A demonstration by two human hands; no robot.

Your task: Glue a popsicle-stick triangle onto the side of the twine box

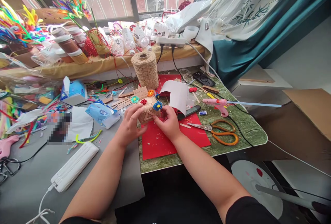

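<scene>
Between my two hands is a small twine-wrapped craft piece [146, 109], held above a red sheet [152, 144]. Colourful flowers sit around its top, among them a blue flower [157, 105], a red flower [143, 102] and an orange flower [150, 93]. My left hand [131, 124] grips its left side with bent fingers. On the other side, my right hand [168, 122] pinches its front right, the thumb by a small triangular wooden stick shape [149, 115]. Some right fingers are hidden behind the piece. A large twine spool [145, 70] stands just behind.
Right of the hands lie orange-handled scissors [224, 132] and a pink glue gun [216, 104] with a long glue stick. A curled white sheet [177, 96] stands behind my right hand. To the left are tissue packs [102, 112] and a white power strip [74, 167]. Bottles line the sill.
</scene>
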